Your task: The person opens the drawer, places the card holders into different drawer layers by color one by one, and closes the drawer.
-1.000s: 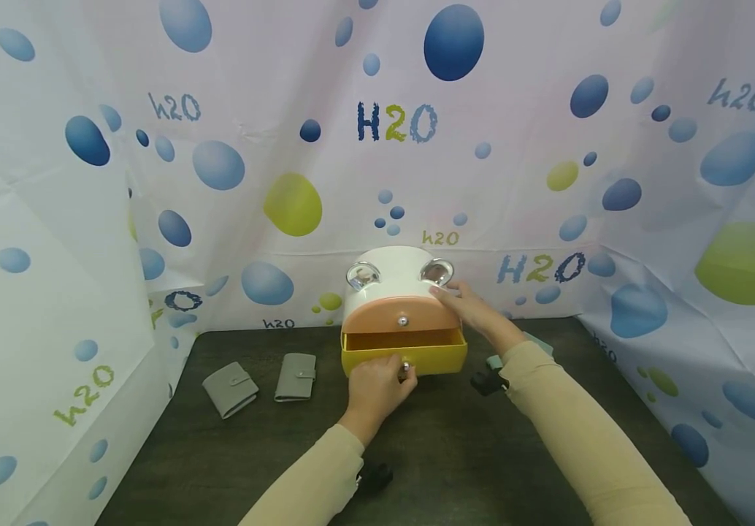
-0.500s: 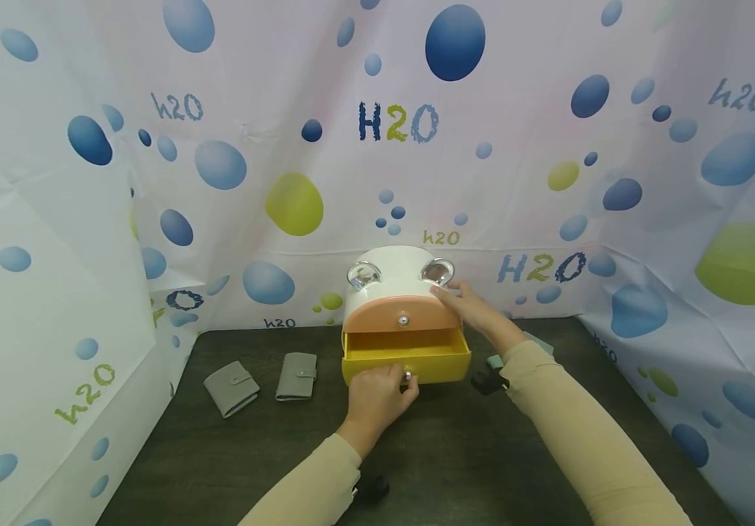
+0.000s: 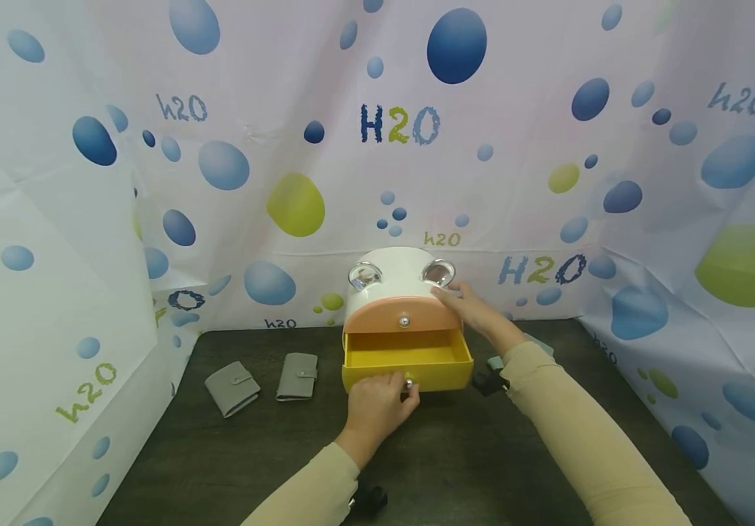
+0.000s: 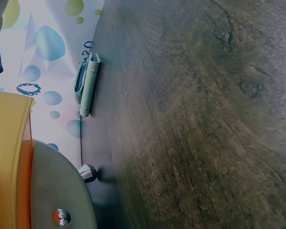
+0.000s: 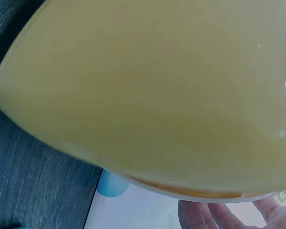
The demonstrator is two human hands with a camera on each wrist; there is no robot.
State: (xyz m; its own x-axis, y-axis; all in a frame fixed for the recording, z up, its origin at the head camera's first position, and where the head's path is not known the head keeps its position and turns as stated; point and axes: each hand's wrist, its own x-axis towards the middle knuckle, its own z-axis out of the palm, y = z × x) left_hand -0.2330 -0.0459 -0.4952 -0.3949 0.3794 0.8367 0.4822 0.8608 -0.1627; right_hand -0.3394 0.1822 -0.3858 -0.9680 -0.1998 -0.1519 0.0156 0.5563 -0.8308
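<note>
A small two-drawer storage box (image 3: 393, 274) stands at the back of the table, with a white rounded top, two silver rings and a peach upper drawer (image 3: 377, 318). Its yellow lower drawer (image 3: 439, 376) is pulled out and nothing shows inside. My left hand (image 3: 380, 409) pinches the drawer's silver knob (image 3: 408, 384) between thumb and fingers. On the box's upper right side rests my right hand (image 3: 476, 308), its fingers fairly straight. Fingertips (image 5: 224, 217) show beyond the rim in the right wrist view. The left wrist view has the yellow drawer (image 4: 7, 157) at its left edge.
Two grey snap wallets, one tilted (image 3: 231, 387) and one upright (image 3: 296, 376), lie left of the box on the dark wooden table (image 3: 456, 467). A green wallet (image 4: 89, 86) sits right of the box, partly hidden by the right forearm in the head view. A printed curtain (image 3: 325, 66) surrounds the table.
My left hand has drawn the yellow drawer further out toward me, so more of its inside shows. The right hand stays in place on the box.
</note>
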